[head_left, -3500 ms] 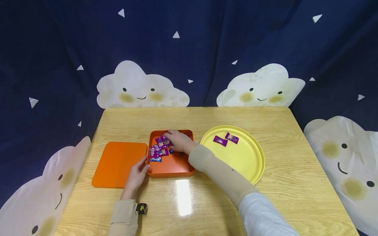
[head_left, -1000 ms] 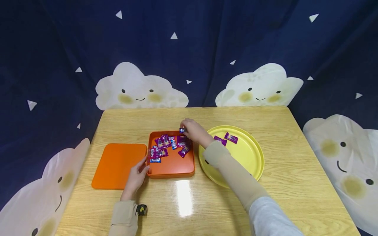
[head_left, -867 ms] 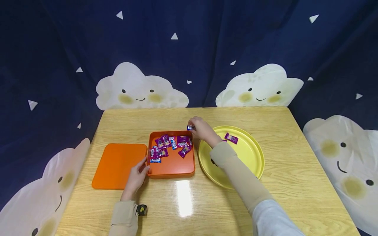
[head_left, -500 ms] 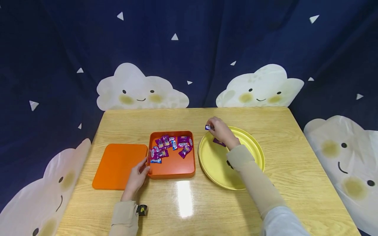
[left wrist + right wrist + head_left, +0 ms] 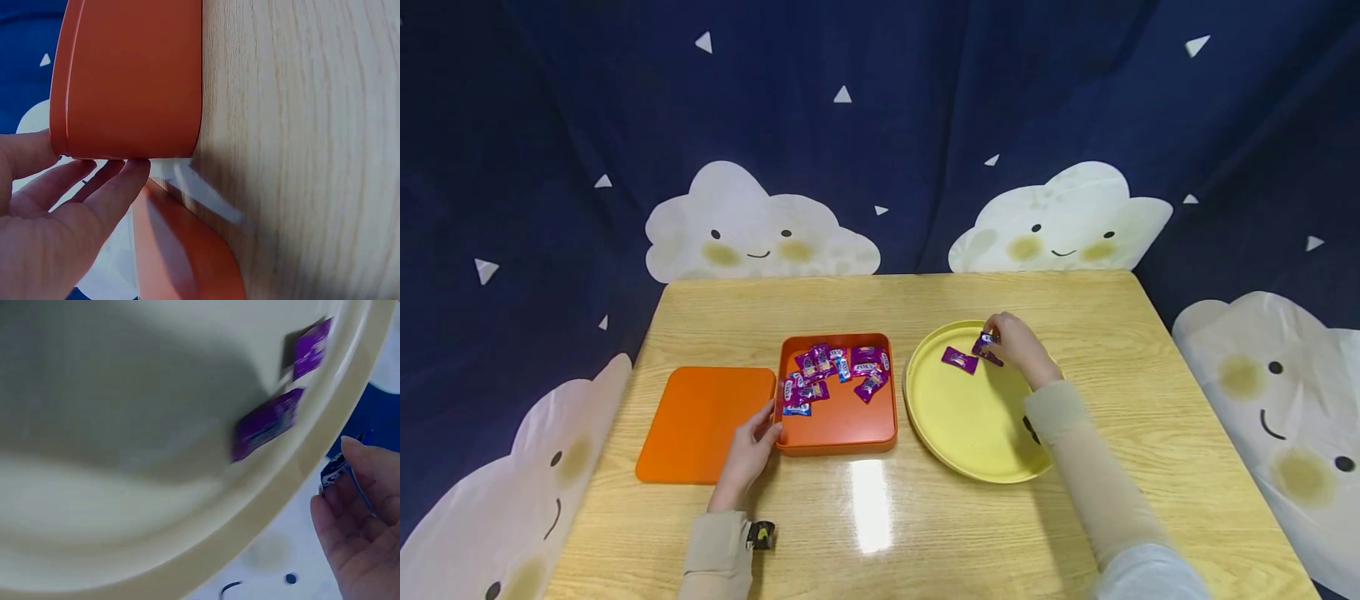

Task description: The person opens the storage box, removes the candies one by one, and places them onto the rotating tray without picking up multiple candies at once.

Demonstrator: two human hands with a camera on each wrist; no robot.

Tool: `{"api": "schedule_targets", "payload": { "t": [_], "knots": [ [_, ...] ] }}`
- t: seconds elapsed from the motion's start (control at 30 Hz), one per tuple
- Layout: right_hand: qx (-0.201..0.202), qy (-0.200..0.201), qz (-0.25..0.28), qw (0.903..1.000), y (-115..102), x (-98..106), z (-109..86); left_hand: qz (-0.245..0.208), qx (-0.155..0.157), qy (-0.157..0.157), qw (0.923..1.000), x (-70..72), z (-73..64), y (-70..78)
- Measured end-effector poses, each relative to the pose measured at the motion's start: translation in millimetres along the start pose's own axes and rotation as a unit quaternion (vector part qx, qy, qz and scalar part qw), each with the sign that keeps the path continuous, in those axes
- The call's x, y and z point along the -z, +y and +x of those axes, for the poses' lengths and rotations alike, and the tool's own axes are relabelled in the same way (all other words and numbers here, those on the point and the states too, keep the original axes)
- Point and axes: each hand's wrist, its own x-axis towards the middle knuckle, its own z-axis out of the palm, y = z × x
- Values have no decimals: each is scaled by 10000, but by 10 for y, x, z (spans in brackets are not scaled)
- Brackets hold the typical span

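The right hand [image 5: 1018,348] pinches 1 blue packet [image 5: 333,472] between thumb and fingers, over 1 yellow plate [image 5: 966,437]. On that plate, near this hand's fingertips, lie 2 purple packets [image 5: 959,360]. The left hand [image 5: 747,457], fingers extended and grasping nothing, touches 1 orange box [image 5: 846,427]; overlap prevents counting its wrapped packets [image 5: 812,364]. Left of this hand lies 1 orange lid [image 5: 696,425].

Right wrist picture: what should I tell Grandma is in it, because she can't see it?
A right hand pinches a small blue packet, seen past the rim of a round, pale yellow plate. Two purple packets lie on the plate near its rim.
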Motion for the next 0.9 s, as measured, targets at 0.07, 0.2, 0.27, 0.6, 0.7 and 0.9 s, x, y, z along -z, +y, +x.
{"api": "schedule_targets", "payload": {
  "t": [0.07, 0.2, 0.27, 0.6, 0.7, 0.9],
  "knots": [
    [-169, -137, -70, 9997, 94, 10, -25, -14, -6, -10, 10000, 1, 0, -3],
    [-364, -356, -117, 9986, 246, 25, -68, -35, -30, -25, 10000, 4, 4, -10],
    [-432, -467, -139, 9979, 301, 26, -82, -34, -22, -29, 10000, 4, 7, -11],
    [-533, -924, -782, 9912, 362, 10, -99, -54, -3, -36, 10000, 1, 13, -10],
    [-602, -1043, -925, 9884, 342, 1, -104, -106, -37, -31, 9999, 0, 15, -12],
    [-908, -1317, -911, 9829, 326, -38, -130, -108, -34, -21, 9999, 0, 16, -14]
  ]
}}
